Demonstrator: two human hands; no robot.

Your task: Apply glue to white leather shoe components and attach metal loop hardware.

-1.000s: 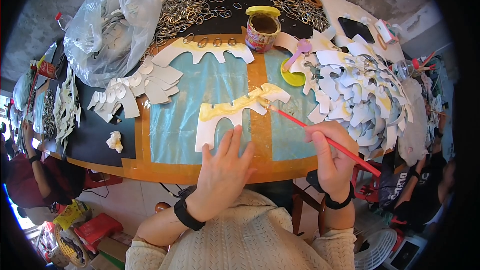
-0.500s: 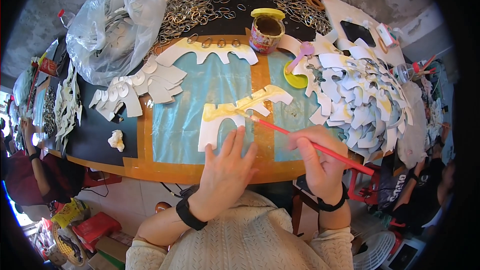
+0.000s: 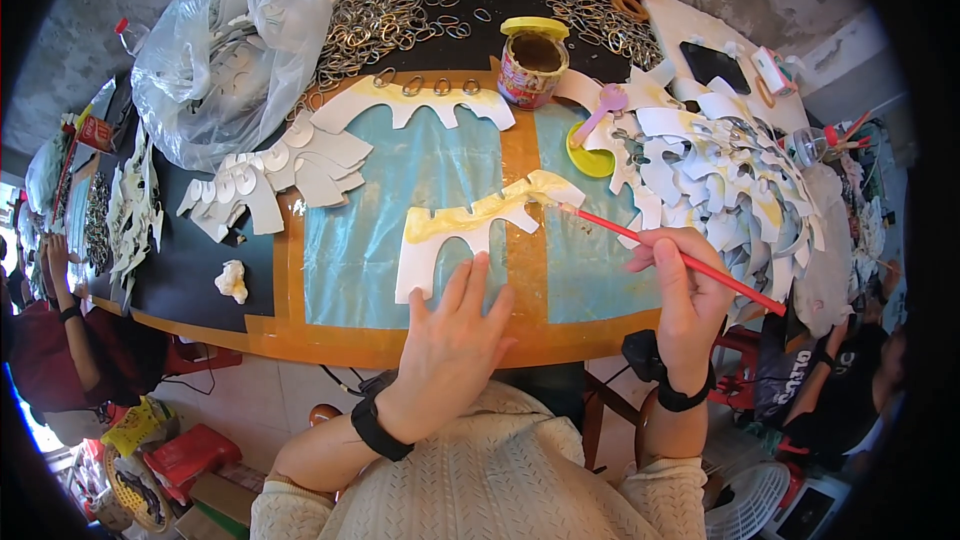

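Observation:
A white curved cut-out piece (image 3: 428, 265) with notched edges lies on the blue sheet (image 3: 350, 240), its upper band coated in yellowish glue. My left hand (image 3: 455, 325) rests with spread fingers, the fingertips at the piece's lower edge. Between the fingers of my right hand (image 3: 685, 290) is a red-handled brush (image 3: 640, 237); its tip meets the glued band near the right end. Behind lies a similar piece (image 3: 350, 105) with several metal rings along its glued edge. An open tub of glue (image 3: 532, 65) with a yellow lid stands beyond.
Stacked white pieces (image 3: 720, 200) crowd the right, near a green lid with a purple spoon (image 3: 600, 115). At left are grey-white pieces (image 3: 290, 170), a plastic bag (image 3: 235, 50) of pieces and a crumpled white lump (image 3: 232, 282). Metal rings (image 3: 385, 20) lie behind. Other people sit at both sides.
My right hand has moved right with the brush, whose tip has gone from the middle of the piece to its right end. My left hand stays put.

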